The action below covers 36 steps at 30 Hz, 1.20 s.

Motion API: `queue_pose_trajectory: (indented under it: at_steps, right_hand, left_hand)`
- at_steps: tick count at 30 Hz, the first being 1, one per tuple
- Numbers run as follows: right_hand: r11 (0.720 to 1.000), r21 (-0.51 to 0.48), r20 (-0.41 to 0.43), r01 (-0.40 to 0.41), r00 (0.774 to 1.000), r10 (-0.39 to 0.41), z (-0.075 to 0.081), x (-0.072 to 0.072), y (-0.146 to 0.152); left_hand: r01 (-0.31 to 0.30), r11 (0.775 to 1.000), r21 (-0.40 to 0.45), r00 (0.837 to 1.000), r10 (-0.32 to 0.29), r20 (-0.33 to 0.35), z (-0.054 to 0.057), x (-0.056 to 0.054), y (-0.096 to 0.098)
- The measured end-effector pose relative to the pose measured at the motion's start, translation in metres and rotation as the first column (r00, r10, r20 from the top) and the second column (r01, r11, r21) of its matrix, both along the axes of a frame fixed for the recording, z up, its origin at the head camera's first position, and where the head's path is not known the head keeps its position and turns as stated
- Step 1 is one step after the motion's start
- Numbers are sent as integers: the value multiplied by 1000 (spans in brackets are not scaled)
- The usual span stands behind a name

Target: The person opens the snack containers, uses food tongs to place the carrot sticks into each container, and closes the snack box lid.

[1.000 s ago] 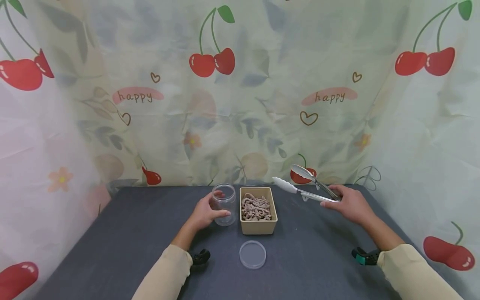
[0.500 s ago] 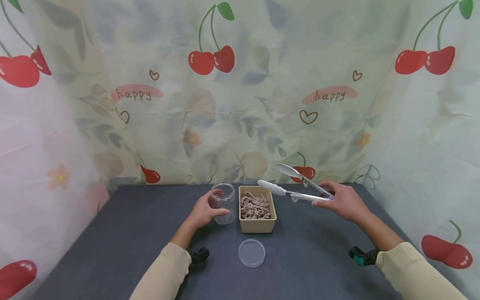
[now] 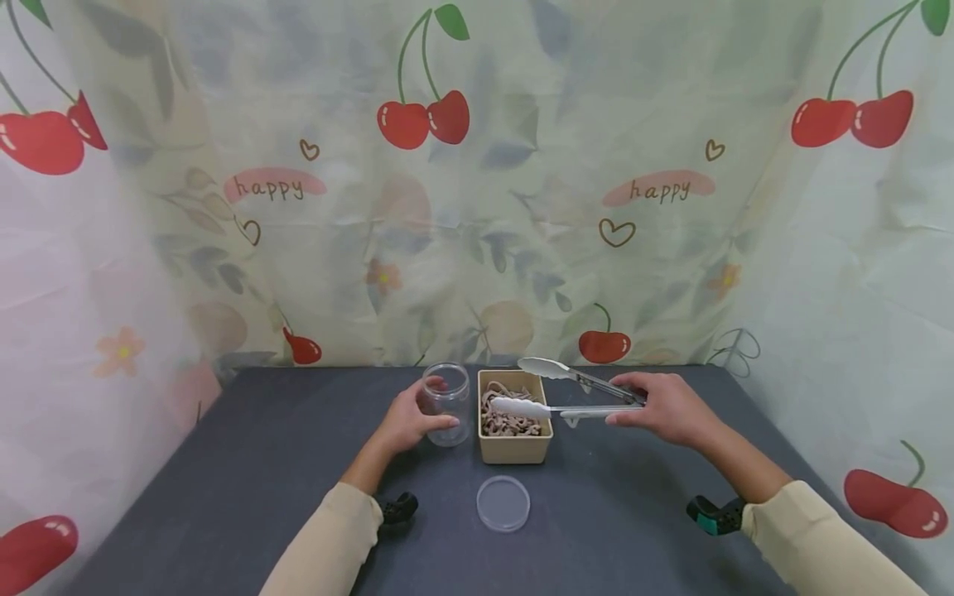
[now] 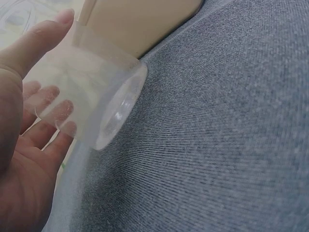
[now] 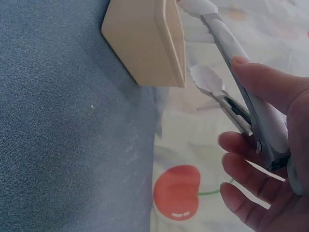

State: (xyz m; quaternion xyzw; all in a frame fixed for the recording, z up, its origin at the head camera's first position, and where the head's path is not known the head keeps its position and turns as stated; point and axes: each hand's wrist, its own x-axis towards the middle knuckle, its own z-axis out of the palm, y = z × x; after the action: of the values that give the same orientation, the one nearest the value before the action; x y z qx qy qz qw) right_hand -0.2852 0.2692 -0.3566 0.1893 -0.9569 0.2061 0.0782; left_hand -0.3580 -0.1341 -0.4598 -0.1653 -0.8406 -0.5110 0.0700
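Observation:
My left hand holds a clear plastic jar upright on the table, thumb at the front and fingers behind. In the left wrist view the jar sits between thumb and fingers, its base on the cloth. Just right of it stands a beige rectangular box with greyish-brown strands inside. My right hand grips metal tongs with white scalloped tips. One tip overlaps the strands in the head view; the other is over the box's far right corner. The tongs are spread apart in the right wrist view.
A round clear lid lies on the dark cloth-covered table in front of the box. A patterned curtain with cherries hangs close behind the table and on both sides.
My right hand has moved left and slightly down, bringing the spread tongs from right of the box to over it. The left hand and jar have stayed in place.

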Motion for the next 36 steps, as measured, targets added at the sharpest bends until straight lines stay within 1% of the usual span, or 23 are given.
queue_pose_trajectory:
  at_steps: [4,8,15,20,23,26,29,31,33,35,36]
  right_hand:
    - [1000,18,35,1,999,-2,2,0,-5]
    - [999,50,56,-16,998,13,9,-1,-10]
    - [997,72,47,-41,998,38,29,-2,-17]
    - [997,54,3,-45,999,45,40,-2,-19]
    - [1000,8,-38,-25,999,25,45,-1,-19]
    - [998,-66,-79,-15,997,10,49,-1,-18]
    - [992,-124,-117,-22,993,8,48,-3,-16]
    - [987,-163,-117,-14,993,-5,45,-5,-14]
    - [976,-217,-92,6,995,-26,41,-6,-13]
    - [954,-297,-53,28,998,-46,36,-6,-12]
    - [939,-342,-34,38,998,-52,35,-5,-11]
  left_hand:
    - [0,1000,13,1000,0,7,0,1,1]
    - [5,1000,14,1000,-5,0,0,0,1]
    - [3,1000,3,1000,-3,3,1,1,0]
    - [3,1000,-8,1000,-3,8,2,2,0]
    - [13,1000,5,1000,-13,8,3,2,0]
    - [20,1000,23,1000,-20,4,3,1,0]
    - [17,999,27,1000,-17,3,3,1,0]
    - [12,1000,16,1000,-12,2,2,0,0]
    - [5,1000,4,1000,-5,9,1,0,0]
    - [2,1000,0,1000,-2,15,1,-1,0]
    - [0,1000,0,1000,0,17,1,-1,0]
